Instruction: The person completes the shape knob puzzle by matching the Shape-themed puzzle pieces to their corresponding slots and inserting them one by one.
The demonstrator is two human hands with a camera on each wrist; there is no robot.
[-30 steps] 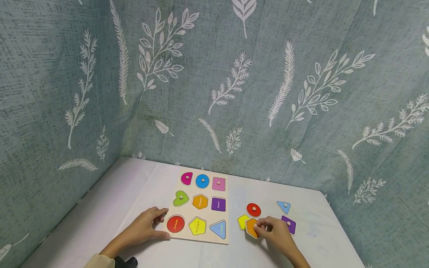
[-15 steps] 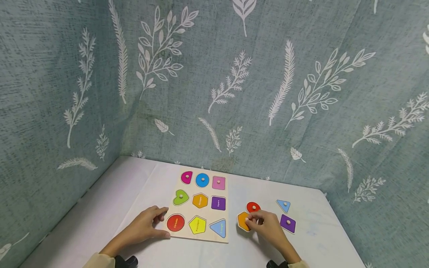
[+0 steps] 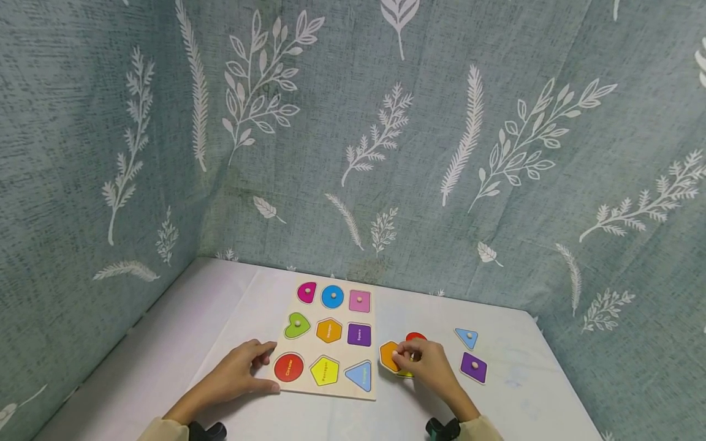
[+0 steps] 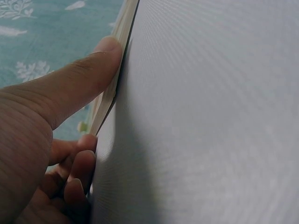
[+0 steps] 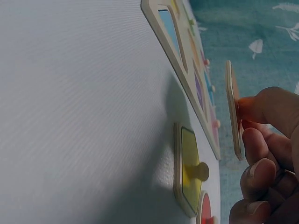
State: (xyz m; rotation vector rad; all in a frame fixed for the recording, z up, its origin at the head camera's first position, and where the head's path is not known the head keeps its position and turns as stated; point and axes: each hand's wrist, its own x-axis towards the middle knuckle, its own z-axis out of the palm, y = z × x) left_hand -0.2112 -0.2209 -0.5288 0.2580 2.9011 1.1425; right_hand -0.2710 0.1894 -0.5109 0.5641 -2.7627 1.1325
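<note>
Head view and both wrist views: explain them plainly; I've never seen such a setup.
No machine here: just a person's left hand and right hand. The head view comes from a camera worn on the head, looking forward and down; each wrist view is taken from that wrist. On the white tabletop lies a wooden shape board with four knobbed pieces seated and five unfilled slots. The left hand touches the board's edge. The right hand holds an orange hexagon piece, raised off the tabletop. Nearby lie a red piece, a yellow piece, a blue triangle piece and a purple square piece.
</note>
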